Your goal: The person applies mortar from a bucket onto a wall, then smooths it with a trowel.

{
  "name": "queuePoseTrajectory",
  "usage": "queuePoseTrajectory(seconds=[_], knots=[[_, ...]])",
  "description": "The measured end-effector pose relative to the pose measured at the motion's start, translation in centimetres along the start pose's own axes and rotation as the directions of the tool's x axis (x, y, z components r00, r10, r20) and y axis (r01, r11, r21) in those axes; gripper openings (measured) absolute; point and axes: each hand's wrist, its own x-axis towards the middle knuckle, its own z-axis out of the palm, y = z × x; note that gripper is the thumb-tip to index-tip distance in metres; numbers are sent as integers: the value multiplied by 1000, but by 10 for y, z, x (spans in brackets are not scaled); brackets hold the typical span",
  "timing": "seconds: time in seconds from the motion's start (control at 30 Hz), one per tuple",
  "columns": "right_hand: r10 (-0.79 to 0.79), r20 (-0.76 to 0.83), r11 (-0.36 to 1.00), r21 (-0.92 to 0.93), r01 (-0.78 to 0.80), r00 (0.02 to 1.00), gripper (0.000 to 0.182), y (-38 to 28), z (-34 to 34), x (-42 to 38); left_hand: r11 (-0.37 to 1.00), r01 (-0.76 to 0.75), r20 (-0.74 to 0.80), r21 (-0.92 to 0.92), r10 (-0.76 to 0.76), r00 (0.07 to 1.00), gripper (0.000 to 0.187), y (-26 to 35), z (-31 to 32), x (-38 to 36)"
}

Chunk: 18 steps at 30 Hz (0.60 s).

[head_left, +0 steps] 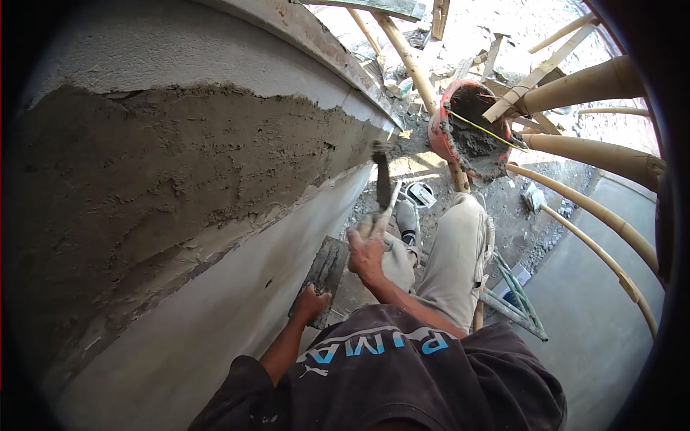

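My left hand (313,303) is closed on a dark, mortar-stained plastering float (327,264), a flat rectangular board held near the wall's lower part. My right hand (368,253) grips the handle of a trowel (383,183), whose dark narrow blade points away from me, slightly blurred, with a bit of mortar at its tip. A band of wet brown mortar (194,154) covers part of the wall (244,280) on my left. Beyond the trowel, to the right, stands a red bucket (435,136) with grey mortar (478,144) inside.
Bamboo poles (589,147) cross the right side and rise around the bucket. A wooden plank (539,72) leans over the bucket's rim. Below are a green metal frame (517,302), a long-handled tool (533,195) and rubble on the ground.
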Motion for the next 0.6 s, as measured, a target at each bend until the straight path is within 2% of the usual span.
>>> queuePoseTrajectory(seconds=[0.1, 0.2, 0.27, 0.3, 0.33, 0.43, 0.53, 0.6], knots=[[-16, 253, 983, 180, -31, 967, 58, -55, 7, -20, 999, 25, 37, -20, -25, 999, 88, -8, 3, -4], [-105, 262, 985, 159, 64, 959, 55, -42, -11, -35, 998, 11, 41, -60, -9, 999, 87, -23, 18, 1], [114, 402, 921, 300, -248, 909, 48, -26, -28, -15, 999, 3, 12, -43, -2, 1000, 86, -22, 22, 3], [208, 479, 845, 350, -403, 853, 44, -28, -32, -4, 999, -5, 15, -52, 6, 1000, 85, -19, 22, 3], [382, 545, 651, 414, -636, 746, 37, -31, -29, 6, 998, -13, 17, -60, 14, 1000, 85, -18, 22, 5], [299, 814, 134, 482, -866, 498, 41, -6, -11, 47, 994, -29, 17, -110, 31, 999, 85, -8, 16, 1], [176, 870, 33, 462, -886, 460, 49, -22, 19, 70, 989, -38, 27, -140, 42, 999, 84, -5, 18, -2], [0, 901, -112, 432, -895, 434, 47, -34, 46, 74, 988, -40, 15, -146, 43, 999, 82, -8, 23, -4]])
